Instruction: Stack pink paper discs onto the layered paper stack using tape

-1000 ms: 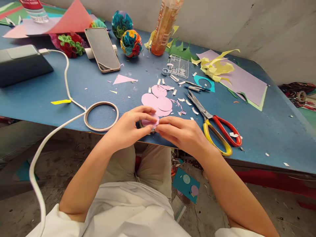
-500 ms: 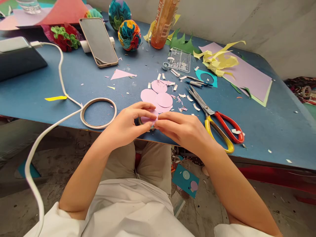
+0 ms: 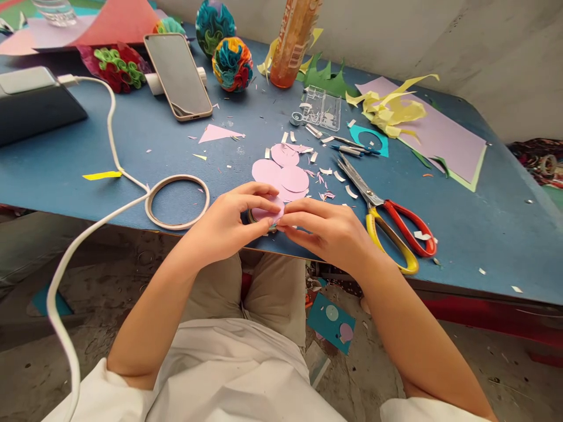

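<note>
My left hand (image 3: 226, 223) and my right hand (image 3: 328, 231) meet at the near edge of the blue table (image 3: 65, 170). Together their fingertips pinch a small pink paper circle (image 3: 267, 211), held over a small roll of tape that is mostly hidden beneath it. Just beyond my fingers lie three more pink paper circles (image 3: 281, 173), overlapping on the table. Scissors with red and yellow handles (image 3: 387, 220) rest to the right of my right hand.
A thin tape ring (image 3: 177, 201) and a white cable (image 3: 105, 126) lie to the left. Farther back are a phone (image 3: 178, 75), paper balls (image 3: 232, 63), an orange bottle (image 3: 292, 41), a clear plastic box (image 3: 321, 108), yellow scraps (image 3: 391, 108) and lilac sheets (image 3: 444, 140). Paper bits litter the middle.
Both hands stay pinched on the pink circle, with only slight finger shifts. The view has tilted a little, so the table's things sit slightly higher in the frame than a second ago.
</note>
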Tool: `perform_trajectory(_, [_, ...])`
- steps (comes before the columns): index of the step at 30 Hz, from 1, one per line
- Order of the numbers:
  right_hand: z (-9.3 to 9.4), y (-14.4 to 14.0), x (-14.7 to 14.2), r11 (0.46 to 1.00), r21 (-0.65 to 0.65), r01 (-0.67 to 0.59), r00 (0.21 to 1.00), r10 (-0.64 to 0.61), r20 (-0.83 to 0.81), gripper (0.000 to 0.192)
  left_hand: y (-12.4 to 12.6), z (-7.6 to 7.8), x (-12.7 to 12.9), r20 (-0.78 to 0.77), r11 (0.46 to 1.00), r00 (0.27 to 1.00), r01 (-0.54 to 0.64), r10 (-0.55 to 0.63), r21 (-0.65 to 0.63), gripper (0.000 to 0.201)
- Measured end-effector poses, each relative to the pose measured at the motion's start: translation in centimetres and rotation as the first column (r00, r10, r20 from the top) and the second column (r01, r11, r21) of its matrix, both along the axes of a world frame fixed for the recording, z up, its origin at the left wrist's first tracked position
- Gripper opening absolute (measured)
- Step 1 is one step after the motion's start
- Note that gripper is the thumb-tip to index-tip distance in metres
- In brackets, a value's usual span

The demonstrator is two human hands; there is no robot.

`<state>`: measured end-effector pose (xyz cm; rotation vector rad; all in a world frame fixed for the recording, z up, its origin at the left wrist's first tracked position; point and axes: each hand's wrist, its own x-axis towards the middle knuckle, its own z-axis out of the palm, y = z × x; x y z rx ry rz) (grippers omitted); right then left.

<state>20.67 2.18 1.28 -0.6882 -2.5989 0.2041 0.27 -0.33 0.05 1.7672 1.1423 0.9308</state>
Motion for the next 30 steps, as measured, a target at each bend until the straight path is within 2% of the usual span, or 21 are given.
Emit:
perform_trajectory(3, [0.6,0.3,-0.1,0.999,-0.043,-0.014,1.0,0.015,0.017,0.012,0.1,-0.1,0.0,0.0,1.0,1.0,0.005,-0.005,0.008,0.019])
perform_trajectory(8, [1.9,0.7,-0.5,0.997,0.049,-0.062,0.984,0.052,0.172,0.013,0.1,-0.2,-0.1,0.012,1.0,1.0,0.01,-0.01,0.021,0.019])
perform_trajectory(14, [3.1,1.2,-0.9,0.994,0.026,-0.106,0.952,0.094,0.291,0.017,0.1,-0.1,-0.1,-0.012,0.999,1.0,0.011,-0.01,0.033,0.019])
perform_trajectory(25, [3.7,1.6,-1.2,0.984,0.04,-0.172,0.911,0.144,0.386,0.022,0.2,-0.2,-0.1,0.005,0.998,1.0,0.01,-0.01,0.055,0.019])
perform_trajectory(30, [3.9,1.8,-1.7,0.966,0.135,-0.219,0.861,0.126,0.493,0.022,0.2,-0.1,-0.1,-0.014,0.998,1.0,0.014,-0.013,0.067,0.019])
